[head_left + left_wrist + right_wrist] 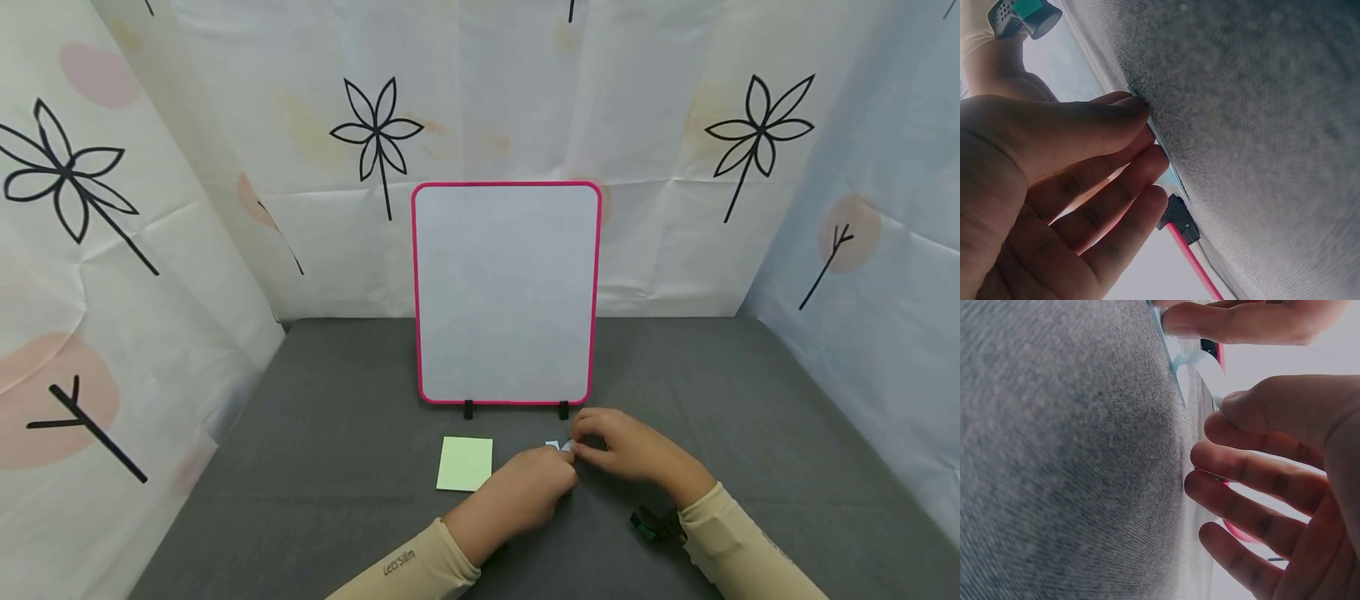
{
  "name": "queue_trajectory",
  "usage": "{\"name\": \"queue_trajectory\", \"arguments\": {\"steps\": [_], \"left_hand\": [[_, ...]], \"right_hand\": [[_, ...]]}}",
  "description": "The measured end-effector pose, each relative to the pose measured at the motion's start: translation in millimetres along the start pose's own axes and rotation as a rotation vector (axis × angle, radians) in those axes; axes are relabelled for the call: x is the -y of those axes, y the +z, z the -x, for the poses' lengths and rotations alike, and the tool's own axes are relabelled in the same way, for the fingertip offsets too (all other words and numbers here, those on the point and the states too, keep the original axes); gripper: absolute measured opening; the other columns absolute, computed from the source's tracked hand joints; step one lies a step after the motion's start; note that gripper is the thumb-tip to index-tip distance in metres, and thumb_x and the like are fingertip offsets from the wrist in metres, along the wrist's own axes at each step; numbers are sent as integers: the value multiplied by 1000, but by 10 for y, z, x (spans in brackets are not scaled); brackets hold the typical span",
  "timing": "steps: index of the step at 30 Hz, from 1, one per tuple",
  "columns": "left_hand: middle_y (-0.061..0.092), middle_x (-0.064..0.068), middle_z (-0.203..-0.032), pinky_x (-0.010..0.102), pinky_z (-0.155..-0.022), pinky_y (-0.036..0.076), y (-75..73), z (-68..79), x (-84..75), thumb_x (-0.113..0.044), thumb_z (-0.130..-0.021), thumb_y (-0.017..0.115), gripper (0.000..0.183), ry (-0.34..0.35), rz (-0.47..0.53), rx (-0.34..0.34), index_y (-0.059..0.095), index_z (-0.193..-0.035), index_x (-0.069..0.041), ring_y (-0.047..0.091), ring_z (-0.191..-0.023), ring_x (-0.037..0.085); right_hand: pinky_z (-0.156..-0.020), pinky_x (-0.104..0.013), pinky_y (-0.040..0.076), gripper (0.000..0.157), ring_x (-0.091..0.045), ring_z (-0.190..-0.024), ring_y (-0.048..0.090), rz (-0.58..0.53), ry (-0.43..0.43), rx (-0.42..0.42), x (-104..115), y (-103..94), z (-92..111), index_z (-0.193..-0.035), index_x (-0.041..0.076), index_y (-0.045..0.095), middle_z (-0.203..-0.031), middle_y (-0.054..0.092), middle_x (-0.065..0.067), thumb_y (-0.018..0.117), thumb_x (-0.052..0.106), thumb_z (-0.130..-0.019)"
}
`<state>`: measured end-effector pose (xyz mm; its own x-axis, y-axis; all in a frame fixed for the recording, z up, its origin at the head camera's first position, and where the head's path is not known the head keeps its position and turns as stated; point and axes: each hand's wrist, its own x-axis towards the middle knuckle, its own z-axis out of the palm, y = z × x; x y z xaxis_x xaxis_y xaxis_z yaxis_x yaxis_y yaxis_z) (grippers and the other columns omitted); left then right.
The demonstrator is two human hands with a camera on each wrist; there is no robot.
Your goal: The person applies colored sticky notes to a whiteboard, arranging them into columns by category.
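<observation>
Furthest left, beyond the whiteboard (506, 292), a patterned fabric wall (67, 333) hangs beside the dark grey surface (322, 433). A cream sleeve (420, 571) with dark lettering reaches in from the near left of the board. Just in front of the board's left part lies a square pale green pad (465, 461). The board itself stands upright, pink-edged, on two small black feet (468, 409). In front of its right half, the left hand (525, 487) has thumb and fingertips on a pale blue pad (552, 444), holding it down near the board's lower right corner. Right of that, a thin sheet (1208, 367) curls up from the pad, pinched between thumb and forefinger of the right hand (637, 446), its other fingers loosely bent. Further right of the board, a dark device (649, 524) sits at that wrist, below another cream sleeve (750, 550).
</observation>
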<state>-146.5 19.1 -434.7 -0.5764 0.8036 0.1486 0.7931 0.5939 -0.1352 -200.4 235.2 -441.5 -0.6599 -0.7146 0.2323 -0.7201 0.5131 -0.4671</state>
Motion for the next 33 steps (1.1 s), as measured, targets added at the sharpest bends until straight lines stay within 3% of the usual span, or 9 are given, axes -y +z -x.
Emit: {"name": "queue_trajectory", "arguments": {"steps": [14, 20, 33], "left_hand": [[60, -10, -77, 20, -51, 39, -4, -12, -3, -5, -88, 80, 24, -5, -24, 8, 74, -75, -24, 48, -62, 5], [58, -10, -75, 20, -51, 36, 12, -8, 3, -5, -88, 80, 24, 9, -15, 0, 73, -73, -23, 44, -60, 5], [58, -9, -74, 22, -51, 35, 20, -27, 8, -6, -90, 80, 20, 17, -5, 28, 76, -78, -21, 41, -59, 5]], "right_hand": [[-80, -36, 59, 10, -9, -94, 67, 28, 16, -81, -28, -44, 33, -95, 15, 75, -105, 71, 4, 73, 5, -98], [-81, -40, 60, 6, -4, -91, 65, 63, 65, -102, -25, -89, 44, -97, 15, 78, -103, 70, 8, 75, 10, -98], [-73, -35, 58, 9, 2, -82, 56, 92, 123, -138, -6, -131, 44, -89, 14, 75, -96, 66, 11, 76, 9, -96]]}}
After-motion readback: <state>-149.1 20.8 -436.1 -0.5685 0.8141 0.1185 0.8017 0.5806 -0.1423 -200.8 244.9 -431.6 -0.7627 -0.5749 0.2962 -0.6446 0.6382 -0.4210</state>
